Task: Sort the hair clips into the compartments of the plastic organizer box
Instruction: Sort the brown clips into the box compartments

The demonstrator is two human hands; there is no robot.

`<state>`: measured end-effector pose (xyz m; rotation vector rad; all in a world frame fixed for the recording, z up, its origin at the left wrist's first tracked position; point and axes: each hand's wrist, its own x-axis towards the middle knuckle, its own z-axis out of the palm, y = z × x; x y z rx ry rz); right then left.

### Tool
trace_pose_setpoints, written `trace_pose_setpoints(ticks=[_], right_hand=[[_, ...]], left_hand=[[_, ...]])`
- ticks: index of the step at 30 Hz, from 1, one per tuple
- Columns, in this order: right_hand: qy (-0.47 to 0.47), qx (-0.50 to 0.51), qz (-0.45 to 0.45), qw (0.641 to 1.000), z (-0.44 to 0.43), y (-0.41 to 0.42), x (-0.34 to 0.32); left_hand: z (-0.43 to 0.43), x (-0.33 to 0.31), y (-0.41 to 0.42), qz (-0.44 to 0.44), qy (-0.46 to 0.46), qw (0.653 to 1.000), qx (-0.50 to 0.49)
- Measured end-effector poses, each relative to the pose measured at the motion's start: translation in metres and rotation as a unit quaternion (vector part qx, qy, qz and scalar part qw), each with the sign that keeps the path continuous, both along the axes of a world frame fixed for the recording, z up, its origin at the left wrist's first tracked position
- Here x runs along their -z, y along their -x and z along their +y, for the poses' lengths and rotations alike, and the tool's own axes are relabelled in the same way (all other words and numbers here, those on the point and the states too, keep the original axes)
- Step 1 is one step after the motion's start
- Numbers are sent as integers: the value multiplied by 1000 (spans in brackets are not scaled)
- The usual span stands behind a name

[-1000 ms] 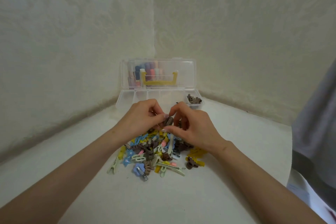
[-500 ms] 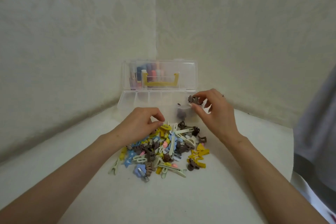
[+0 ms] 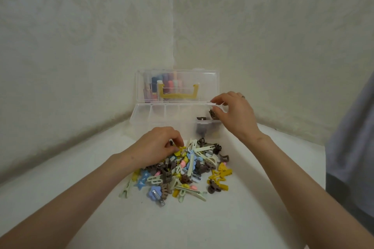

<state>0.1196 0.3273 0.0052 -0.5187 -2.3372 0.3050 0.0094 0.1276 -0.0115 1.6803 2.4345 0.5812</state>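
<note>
Organizer box (image 3: 162,125) lengthwise left-to-right, lid upright

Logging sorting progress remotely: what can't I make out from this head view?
Head view:
Right hand covers the rightmost compartment; clip count, and whether it grips the brown clip, unclear.
Left hand digs into the clip pile; any pinch unclear.
Grey cloth, cut off by right edge.

Corner setup. Left wall (image 3: 70,56) and right wall (image 3: 273,46): cream wallpaper, faint embossed damask pattern. Vertical corner seam (image 3: 174,26) near centre, running down toward the far corner of the tabletop. White tabletop (image 3: 222,224), matte, set into the corner, both far edges against the walls. Darker shadow band (image 3: 60,143) along the wall bases. Soft, flat, slightly dim light.
</note>
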Motion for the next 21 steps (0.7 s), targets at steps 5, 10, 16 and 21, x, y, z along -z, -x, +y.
trace_pose_setpoints(ticks=[5,10,16,21], right_hand=[[29,-37,101,994,-13,-15,14],[29,-68,110,991,-21,-19,31],[36,-64,127,989,-19,-22,29],[49,-74,130,988,-19,-22,29]], left_hand=[[-4,-10,5,10,-8,999,-29],[-7,-12,9,66,26,996,-54],[-8,-12,8,102,83,990,-48],[-7,-12,6,132,104,985,-35]])
